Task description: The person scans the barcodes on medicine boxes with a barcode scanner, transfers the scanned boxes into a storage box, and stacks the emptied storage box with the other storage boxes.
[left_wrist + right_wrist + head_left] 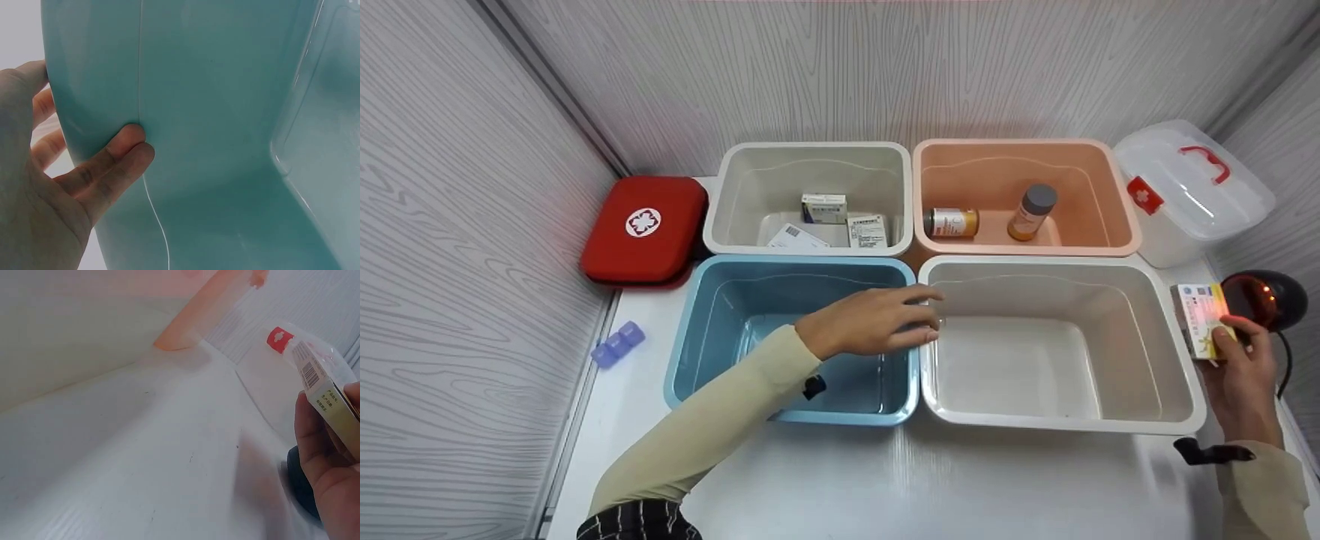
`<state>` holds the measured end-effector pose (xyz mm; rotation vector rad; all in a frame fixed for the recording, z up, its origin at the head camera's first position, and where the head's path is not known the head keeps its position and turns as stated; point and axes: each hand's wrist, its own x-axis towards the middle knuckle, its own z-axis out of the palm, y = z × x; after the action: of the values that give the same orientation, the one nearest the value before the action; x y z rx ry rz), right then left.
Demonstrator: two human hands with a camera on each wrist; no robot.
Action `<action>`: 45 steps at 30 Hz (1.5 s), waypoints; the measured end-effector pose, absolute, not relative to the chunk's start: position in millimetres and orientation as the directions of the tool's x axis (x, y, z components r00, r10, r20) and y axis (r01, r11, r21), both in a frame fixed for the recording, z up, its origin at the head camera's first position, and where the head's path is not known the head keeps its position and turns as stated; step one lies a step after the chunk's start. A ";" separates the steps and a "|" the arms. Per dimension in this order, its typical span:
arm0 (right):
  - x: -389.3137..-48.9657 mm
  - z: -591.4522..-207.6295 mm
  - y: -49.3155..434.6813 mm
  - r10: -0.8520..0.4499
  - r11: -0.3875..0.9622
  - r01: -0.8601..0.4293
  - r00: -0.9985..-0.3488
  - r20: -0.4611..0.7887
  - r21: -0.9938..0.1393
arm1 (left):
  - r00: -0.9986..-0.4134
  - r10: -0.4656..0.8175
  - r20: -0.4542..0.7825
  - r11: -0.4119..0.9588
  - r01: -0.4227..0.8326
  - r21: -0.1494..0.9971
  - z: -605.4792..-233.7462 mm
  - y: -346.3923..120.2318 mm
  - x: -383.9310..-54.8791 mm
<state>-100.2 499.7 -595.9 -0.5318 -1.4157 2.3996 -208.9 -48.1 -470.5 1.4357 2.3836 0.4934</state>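
Observation:
My right hand (pixel 1245 375) pinches a white and yellow medicine box (pixel 1194 311) right of the bins. Red light from the black barcode scanner (pixel 1290 300) falls on its upper face. In the right wrist view the medicine box (pixel 316 374) shows a barcode and printed text. My left hand (pixel 877 322) rests over the blue bin's (pixel 793 264) right rim, beside the front white bin (pixel 1012 367). Its fingers (pixel 126 160) look relaxed; two touch the blue wall's inside, while others lie beyond the rim.
The back cream bin (pixel 742 180) holds medicine boxes; the peach bin (pixel 1080 187) holds two bottles, one upright (pixel 1030 214), one lying (pixel 952 223). A red first-aid case (pixel 641 232) and purple pill organizer (pixel 619 345) sit left. A clear lidded box (pixel 1192 195) stands at back right.

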 end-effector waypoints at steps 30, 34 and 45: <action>-224.9 -420.3 427.8 0.076 0.172 -0.056 -0.995 0.070 -0.983 | -0.467 0.875 -0.130 0.472 0.762 0.443 -468.6 -46.8 -210.0; -246.6 -409.2 398.9 -0.023 0.248 -0.093 -0.996 0.090 -0.964 | -0.458 0.881 -0.114 0.458 0.771 0.442 -467.4 -46.8 -210.4; -289.2 -401.1 299.3 -0.168 0.465 -0.125 -0.984 0.051 -0.877 | -0.448 0.887 -0.110 0.447 0.775 0.446 -468.4 -47.9 -209.1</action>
<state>-289.2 299.3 -401.1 0.2729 -2.7251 1.6247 -209.1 -47.9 -468.4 1.4188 2.3745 0.4790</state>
